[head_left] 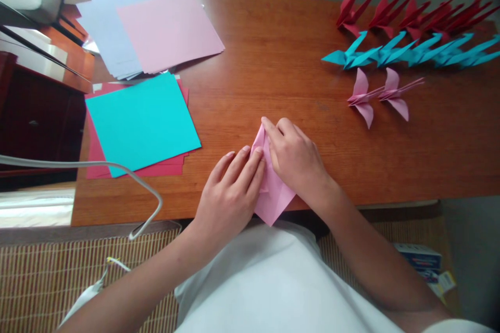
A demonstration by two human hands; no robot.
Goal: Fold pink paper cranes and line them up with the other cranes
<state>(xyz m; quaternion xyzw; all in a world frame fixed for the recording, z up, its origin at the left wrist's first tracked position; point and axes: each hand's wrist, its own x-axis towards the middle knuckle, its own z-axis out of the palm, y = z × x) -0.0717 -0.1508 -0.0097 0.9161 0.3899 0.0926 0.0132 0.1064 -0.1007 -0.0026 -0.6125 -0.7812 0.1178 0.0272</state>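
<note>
A partly folded sheet of pink origami paper (276, 195) lies at the table's front edge, its narrow point away from me and a wider corner towards my body. My left hand (234, 187) lies flat over its left side, fingers stretched out and fingertips pressing on the paper. At the far point, my right hand (299, 153) has its index fingertip on the narrow tip. The other right fingers are curled in against the right side of the paper. Both thumbs are mostly hidden, and the hands cover much of the folds.
Turquoise sheets (144, 119) lie over red sheets (174, 166) at left. Behind them are pink (172, 31) and pale blue-grey sheets (105, 36). Folded cranes stand at right: red (347, 13), turquoise (351, 54), pink (363, 98). A white cable (144, 184) crosses the front left edge.
</note>
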